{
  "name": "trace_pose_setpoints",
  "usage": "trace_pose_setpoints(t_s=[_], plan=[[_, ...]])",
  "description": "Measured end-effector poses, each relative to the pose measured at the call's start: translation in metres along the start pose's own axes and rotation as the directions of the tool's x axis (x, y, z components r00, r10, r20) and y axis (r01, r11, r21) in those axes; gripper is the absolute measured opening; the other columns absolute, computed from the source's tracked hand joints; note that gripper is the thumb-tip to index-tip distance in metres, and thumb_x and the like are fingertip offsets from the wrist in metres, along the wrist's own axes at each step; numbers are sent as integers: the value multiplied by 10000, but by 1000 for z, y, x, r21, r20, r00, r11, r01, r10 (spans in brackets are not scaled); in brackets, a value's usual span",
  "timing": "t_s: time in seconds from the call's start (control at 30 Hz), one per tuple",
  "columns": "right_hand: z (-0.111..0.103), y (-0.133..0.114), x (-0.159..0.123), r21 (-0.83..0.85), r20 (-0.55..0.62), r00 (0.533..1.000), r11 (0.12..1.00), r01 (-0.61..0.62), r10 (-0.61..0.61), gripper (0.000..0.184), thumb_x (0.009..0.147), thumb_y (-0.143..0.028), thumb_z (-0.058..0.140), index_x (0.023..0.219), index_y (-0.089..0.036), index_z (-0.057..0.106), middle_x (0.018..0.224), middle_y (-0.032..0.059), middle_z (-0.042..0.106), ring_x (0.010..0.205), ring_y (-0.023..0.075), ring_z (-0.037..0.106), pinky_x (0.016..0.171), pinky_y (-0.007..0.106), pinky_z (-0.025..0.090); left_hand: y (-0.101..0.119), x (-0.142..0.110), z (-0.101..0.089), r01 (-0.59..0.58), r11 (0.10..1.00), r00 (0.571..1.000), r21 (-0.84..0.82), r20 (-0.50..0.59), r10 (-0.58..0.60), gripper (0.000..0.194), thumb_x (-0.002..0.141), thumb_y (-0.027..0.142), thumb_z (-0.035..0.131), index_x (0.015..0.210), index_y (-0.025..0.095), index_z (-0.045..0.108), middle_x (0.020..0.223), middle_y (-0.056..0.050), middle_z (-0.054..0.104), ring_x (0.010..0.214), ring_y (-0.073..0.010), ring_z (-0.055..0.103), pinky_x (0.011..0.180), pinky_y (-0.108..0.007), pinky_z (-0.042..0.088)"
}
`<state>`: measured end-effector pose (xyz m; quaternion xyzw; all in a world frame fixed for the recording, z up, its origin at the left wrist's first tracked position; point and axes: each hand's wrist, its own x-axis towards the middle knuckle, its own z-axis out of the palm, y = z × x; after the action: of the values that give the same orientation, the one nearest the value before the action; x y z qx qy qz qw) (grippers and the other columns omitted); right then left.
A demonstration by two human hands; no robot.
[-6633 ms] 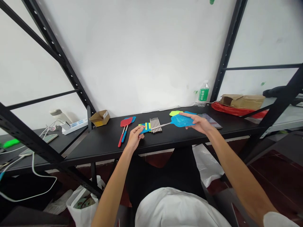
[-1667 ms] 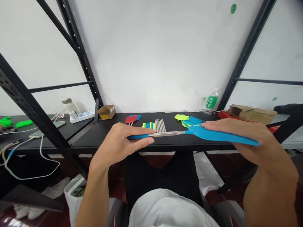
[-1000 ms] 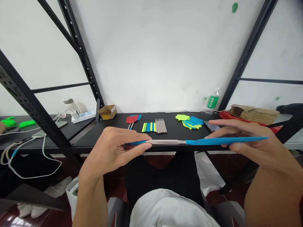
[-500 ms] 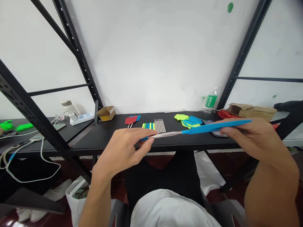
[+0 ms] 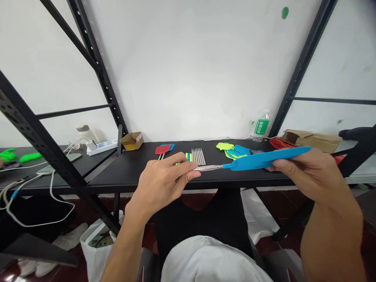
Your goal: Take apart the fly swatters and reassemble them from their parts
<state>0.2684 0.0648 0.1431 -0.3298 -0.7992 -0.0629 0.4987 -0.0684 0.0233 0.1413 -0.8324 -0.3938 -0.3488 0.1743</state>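
A fly swatter with a flat blue head and a silver metal rod is held level between my two hands. My left hand is closed around the rod's left end, and its fingers hide the handle. At the far right of the blue head, my right hand grips it between thumb and fingers. Beyond my left hand, a row of yellow and blue handle pieces is partly covered. Beside them lie several grey metal rods.
Yellow-green and blue swatter heads lie piled on the black table. A red swatter rests at left near a small cardboard box. A water bottle and brown paper packaging stand at right.
My left hand has slid slightly right along the swatter, covering the blue handle part that showed earlier. The blue head has rolled, showing more of its flat face.
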Motion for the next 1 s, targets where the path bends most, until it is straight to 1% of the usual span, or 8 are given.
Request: trace_pose_setpoints(t_s=[0.1,0.27,0.4,0.57,0.67,0.8,0.87,1.0], plan=[[0,-2,2,40,47,996,996,80,-82,142,919,-285,609,836,-317,720,684,-35,703,573,159,633,503,254,496,2,1,1,-5,1000,1000,9,2,5,281,1001,375,493,959,210,716,835,-32,637,573,-95,509,546,-231,369],[3,-6,2,133,34,997,989,67,-72,133,919,-249,608,880,-315,716,701,-33,709,630,171,688,560,249,569,2,1,0,-21,999,1000,24,0,21,274,1000,373,495,951,210,709,797,-23,631,593,-104,534,539,-227,362],[8,-10,0,302,89,994,949,-91,68,161,925,-265,610,796,-269,707,678,-20,708,602,176,705,532,251,597,3,0,-1,-27,997,999,70,-25,29,275,1000,376,497,975,213,717,782,-19,640,571,-96,516,519,-224,338],[15,-20,-2,531,141,948,787,-315,285,119,903,-337,646,875,-249,721,624,-27,686,385,163,621,326,250,533,6,-1,-4,-13,997,999,70,-36,16,296,1001,391,491,997,207,723,732,-13,641,570,-99,506,536,-225,341],[18,-22,-2,597,172,920,706,-381,351,145,888,-373,660,926,-255,734,580,-27,664,347,171,590,272,252,488,8,1,-6,17,1000,999,8,36,-17,319,1016,387,452,1002,202,711,636,9,583,536,-102,472,532,-230,323],[19,-13,0,625,188,929,690,-364,320,342,894,-477,621,1146,-269,722,807,31,753,625,249,727,476,321,607,9,4,-7,58,997,985,-59,168,-48,363,1038,382,383,961,191,682,539,39,452,474,-105,381,511,-237,281],[18,-7,3,627,117,950,720,-297,290,476,901,-530,581,1290,-267,659,974,65,765,819,292,747,586,348,627,10,4,-7,85,994,979,-63,189,-72,371,1042,390,364,972,191,669,533,43,423,468,-110,368,508,-238,269],[17,0,6,552,-15,972,813,-187,234,632,930,-588,468,1477,-272,474,1165,115,726,982,321,724,734,405,617,9,5,-7,131,987,969,-91,221,-108,367,1046,397,340,998,198,644,527,50,402,461,-113,364,503,-238,255]])
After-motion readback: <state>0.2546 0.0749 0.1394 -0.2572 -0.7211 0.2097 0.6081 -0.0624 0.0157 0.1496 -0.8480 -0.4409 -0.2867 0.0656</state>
